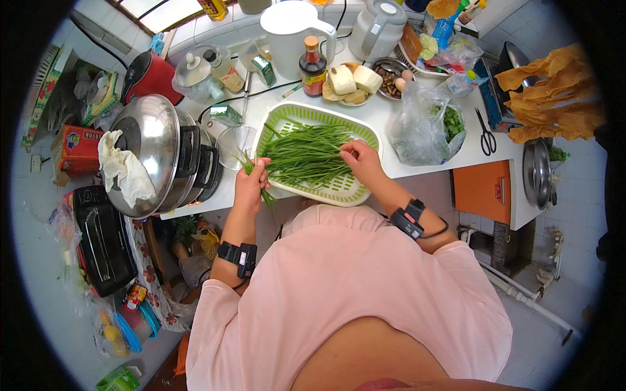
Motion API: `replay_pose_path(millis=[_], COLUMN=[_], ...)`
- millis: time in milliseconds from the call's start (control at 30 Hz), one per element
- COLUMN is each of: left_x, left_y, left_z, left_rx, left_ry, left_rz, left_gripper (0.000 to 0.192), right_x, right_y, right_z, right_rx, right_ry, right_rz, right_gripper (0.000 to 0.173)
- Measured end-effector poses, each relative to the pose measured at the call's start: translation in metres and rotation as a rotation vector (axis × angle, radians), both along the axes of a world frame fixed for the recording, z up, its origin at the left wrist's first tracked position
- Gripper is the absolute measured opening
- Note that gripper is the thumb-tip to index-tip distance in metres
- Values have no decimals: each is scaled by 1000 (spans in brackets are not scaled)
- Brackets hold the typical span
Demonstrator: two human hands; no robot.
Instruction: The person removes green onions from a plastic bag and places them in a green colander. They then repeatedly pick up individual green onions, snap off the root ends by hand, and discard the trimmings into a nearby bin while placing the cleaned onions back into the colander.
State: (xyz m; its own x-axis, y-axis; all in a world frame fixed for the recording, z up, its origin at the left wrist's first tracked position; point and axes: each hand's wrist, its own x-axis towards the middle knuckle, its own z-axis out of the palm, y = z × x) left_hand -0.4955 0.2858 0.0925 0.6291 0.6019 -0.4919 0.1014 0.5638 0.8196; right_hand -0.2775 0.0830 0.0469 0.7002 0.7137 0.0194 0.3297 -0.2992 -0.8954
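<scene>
A white and green slotted plastic basket [370, 195] stands at the counter's front edge, directly before me. Long green chives [308, 151] lie across it in a loose heap. My left hand [252, 183] is closed around a small bunch of chives [268, 197] just off the basket's left end. At the heap's right end, my right hand [361, 159] has its thumb and forefinger pinched together at the chive ends; whether a stalk is between them is hard to see.
A large lidded steel pot [151, 146] with a white cloth [124, 168] stands left. Behind the basket are a sauce bottle [313, 73] and a white pitcher [288, 44]. Rightward are a plastic bag of greens [415, 132] and black scissors [486, 137]. A wire strainer [234, 146] lies beside the basket.
</scene>
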Motion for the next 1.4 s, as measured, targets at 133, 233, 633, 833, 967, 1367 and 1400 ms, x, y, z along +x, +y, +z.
replay_pose_path(millis=[133,233,633,833,967,1367,1400], left_x=[30,53,92,110,111,99,97], left_y=[-11,-22,-61,-86,-93,-82,-83], left_z=[4,11,34,66,77,61,60], left_rx=[29,19,-189,-61,-59,98,115], left_ry=[-14,-60,-57,-191,-127,-149,-137], left_rz=[-123,-175,-236,-876,-841,-294,-279], left_gripper=[22,22,23,31,26,18,19], right_x=[-7,-10,-3,8,9,-41,-43], right_y=[-15,-26,-73,-70,-64,-60,-58], right_z=[31,48,96,103,105,87,89], right_rx=[63,150,317,279,257,87,52], right_ry=[126,127,-150,-356,-444,874,833], right_rz=[-119,-134,-42,147,123,233,224], right_gripper=[13,13,13,18,19,40,42])
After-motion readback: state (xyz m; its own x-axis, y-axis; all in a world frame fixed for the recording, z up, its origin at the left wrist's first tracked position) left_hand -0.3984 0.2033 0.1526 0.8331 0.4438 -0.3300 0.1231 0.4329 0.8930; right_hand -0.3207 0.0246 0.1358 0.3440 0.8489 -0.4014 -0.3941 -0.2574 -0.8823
